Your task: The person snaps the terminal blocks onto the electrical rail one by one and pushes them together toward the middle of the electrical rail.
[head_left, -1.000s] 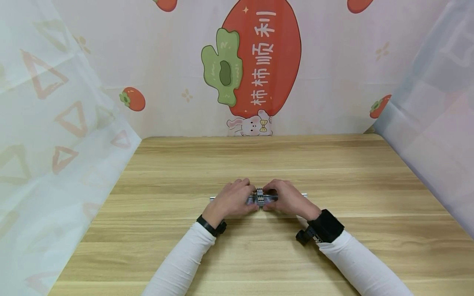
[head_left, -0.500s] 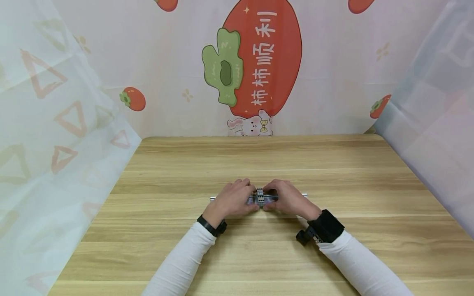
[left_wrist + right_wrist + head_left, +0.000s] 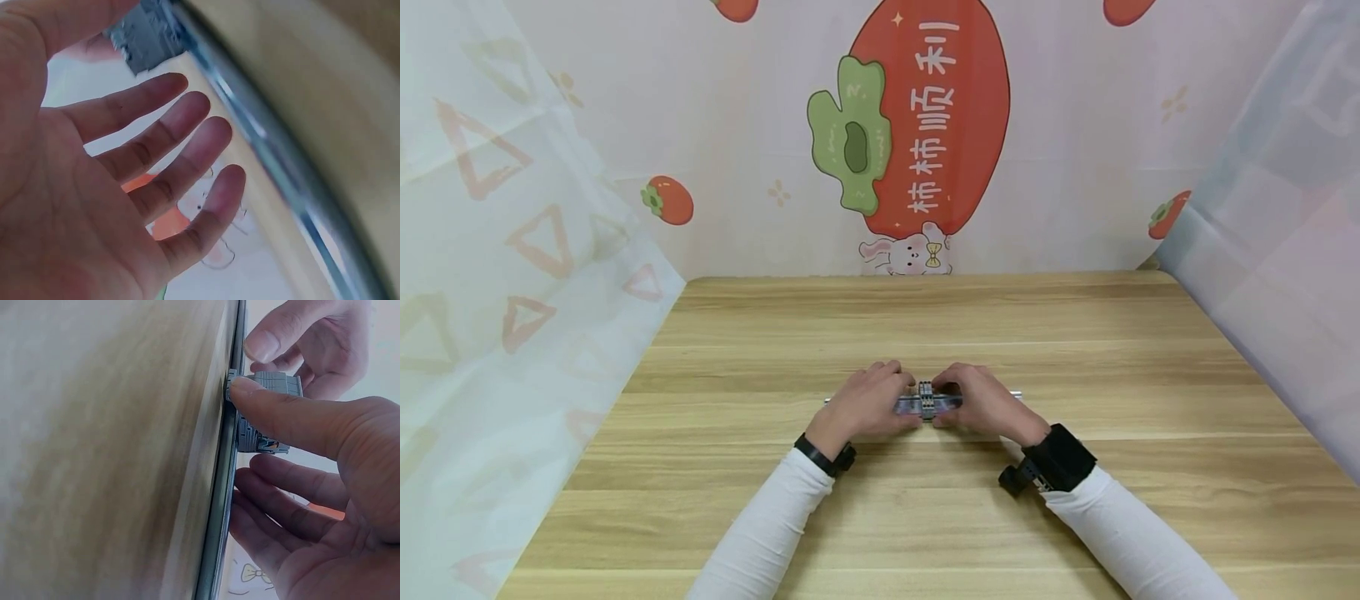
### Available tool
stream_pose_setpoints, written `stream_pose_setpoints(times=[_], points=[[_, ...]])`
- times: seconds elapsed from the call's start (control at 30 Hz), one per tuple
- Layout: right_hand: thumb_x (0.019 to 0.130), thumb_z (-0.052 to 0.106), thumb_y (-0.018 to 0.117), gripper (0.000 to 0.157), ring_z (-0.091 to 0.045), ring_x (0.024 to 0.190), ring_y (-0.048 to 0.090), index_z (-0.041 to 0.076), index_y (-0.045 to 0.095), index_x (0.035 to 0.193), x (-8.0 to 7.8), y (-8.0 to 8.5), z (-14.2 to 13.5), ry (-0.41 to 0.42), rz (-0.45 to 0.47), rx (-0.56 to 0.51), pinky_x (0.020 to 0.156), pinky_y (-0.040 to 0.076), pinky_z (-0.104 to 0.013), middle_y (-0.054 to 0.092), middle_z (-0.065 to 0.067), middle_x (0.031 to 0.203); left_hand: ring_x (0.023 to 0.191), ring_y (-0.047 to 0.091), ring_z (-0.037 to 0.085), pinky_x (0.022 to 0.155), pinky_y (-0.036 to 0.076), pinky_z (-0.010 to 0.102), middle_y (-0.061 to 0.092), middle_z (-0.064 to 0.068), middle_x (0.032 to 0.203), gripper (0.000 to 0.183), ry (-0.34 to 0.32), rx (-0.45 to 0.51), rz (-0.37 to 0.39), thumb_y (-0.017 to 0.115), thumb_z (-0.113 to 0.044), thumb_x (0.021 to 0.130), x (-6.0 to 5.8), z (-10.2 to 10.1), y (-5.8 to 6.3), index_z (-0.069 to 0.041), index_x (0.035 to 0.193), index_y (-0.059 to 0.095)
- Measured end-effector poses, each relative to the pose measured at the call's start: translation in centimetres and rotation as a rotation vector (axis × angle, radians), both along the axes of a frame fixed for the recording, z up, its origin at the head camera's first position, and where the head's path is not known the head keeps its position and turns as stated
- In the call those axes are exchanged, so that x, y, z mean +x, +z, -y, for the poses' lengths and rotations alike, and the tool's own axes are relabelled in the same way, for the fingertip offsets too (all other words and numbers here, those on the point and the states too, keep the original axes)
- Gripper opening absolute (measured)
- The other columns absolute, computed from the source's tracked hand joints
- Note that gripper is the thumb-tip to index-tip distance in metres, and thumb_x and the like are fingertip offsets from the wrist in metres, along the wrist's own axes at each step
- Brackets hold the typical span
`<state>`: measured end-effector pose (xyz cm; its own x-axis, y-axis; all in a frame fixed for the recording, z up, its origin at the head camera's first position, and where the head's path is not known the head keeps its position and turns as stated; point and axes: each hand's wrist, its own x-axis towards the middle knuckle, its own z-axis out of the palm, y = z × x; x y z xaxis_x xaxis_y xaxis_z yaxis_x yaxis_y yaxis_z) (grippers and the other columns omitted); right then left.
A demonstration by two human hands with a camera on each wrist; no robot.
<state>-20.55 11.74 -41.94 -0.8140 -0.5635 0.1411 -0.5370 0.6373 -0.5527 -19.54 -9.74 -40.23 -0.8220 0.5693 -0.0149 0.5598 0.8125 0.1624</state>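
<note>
A metal DIN rail (image 3: 1017, 395) lies crosswise on the table, with a small stack of grey terminal blocks (image 3: 927, 402) seated near its middle. My right hand (image 3: 983, 403) grips the blocks from the right; in the right wrist view its thumb (image 3: 247, 387) presses their lower edge at the rail, with the fingers behind. On the other side, my left hand (image 3: 872, 403) is over the rail, a small gap left of the blocks. In the left wrist view its fingers (image 3: 212, 137) are spread and loosely bent beside the rail, holding nothing.
The wooden table (image 3: 880, 517) extends around both hands. A white curtain with a persimmon print (image 3: 940, 125) hangs behind it, and pale sheets (image 3: 512, 333) stand at both sides. Both wrists wear black bands with cameras (image 3: 1018, 479).
My left hand has shifted slightly left, widening the gap to the terminal blocks. My right hand, the blocks and the rail look nearly unmoved.
</note>
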Motion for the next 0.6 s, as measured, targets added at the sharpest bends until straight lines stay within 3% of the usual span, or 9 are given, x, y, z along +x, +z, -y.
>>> stream_pose_setpoints(times=[0.3, 0.6], points=[[0.068, 0.029, 0.079, 0.059, -0.025, 0.106, 0.054, 0.006, 0.058, 0.118, 0.3, 2.1, -1.0, -0.041, 0.112, 0.007, 0.085, 0.041, -0.036, 0.058, -0.006, 0.115, 0.097, 0.048, 0.019, 0.080, 0.041, 0.035, 0.051, 0.003, 0.112, 0.063, 0.034, 0.013, 0.136, 0.069, -0.047, 0.075, -0.4, 2.5, 1.9, -0.014, 0.127, 0.053], [0.069, 0.034, 0.078, 0.061, -0.026, 0.113, 0.050, 0.007, 0.058, 0.120, -0.7, 3.7, -3.7, -0.037, 0.070, 0.083, 0.090, 0.038, -0.040, 0.056, -0.006, 0.119, 0.102, 0.047, 0.021, 0.086, 0.039, 0.036, 0.051, 0.008, 0.116, 0.059, 0.132, 0.092, 0.188, 0.070, -0.038, 0.076, -0.7, 5.3, 3.4, -0.011, 0.126, 0.053]])
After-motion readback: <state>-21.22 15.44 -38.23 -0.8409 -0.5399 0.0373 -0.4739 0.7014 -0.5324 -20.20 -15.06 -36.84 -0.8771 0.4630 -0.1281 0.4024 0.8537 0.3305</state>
